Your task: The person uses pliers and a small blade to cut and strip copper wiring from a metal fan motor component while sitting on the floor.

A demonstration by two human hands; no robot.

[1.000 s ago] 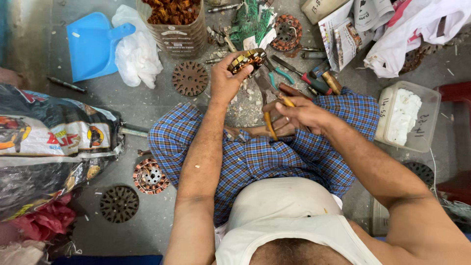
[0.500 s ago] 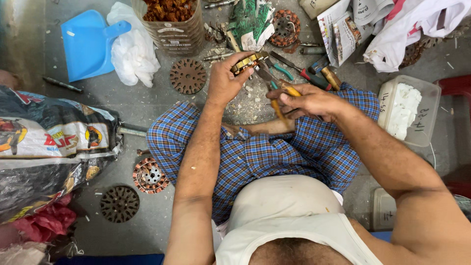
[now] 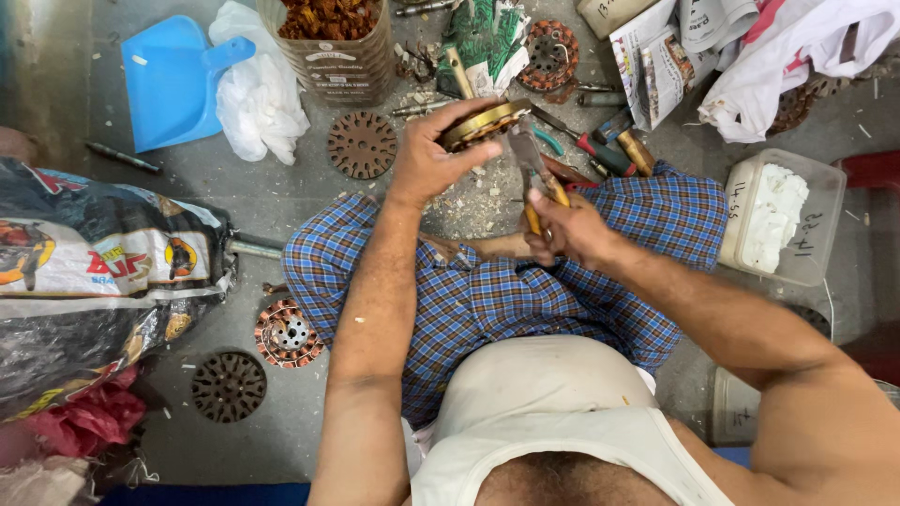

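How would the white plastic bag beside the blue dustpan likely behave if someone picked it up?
The white plastic bag lies crumpled and slumped on the floor, so it would probably be floppy and sag from the hand. Its thin, glossy film suggests it is light and somewhat slippery. With no rounded shape, it seems unlikely to roll.

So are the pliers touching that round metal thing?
Touching. The head view shows the pliers tip meeting the round metal part held in the left hand.

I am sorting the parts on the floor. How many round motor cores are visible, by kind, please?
Bare dark slotted discs: 2
Cores with copper winding on the floor: 2
Core held in the left hand: 1
Total: 5
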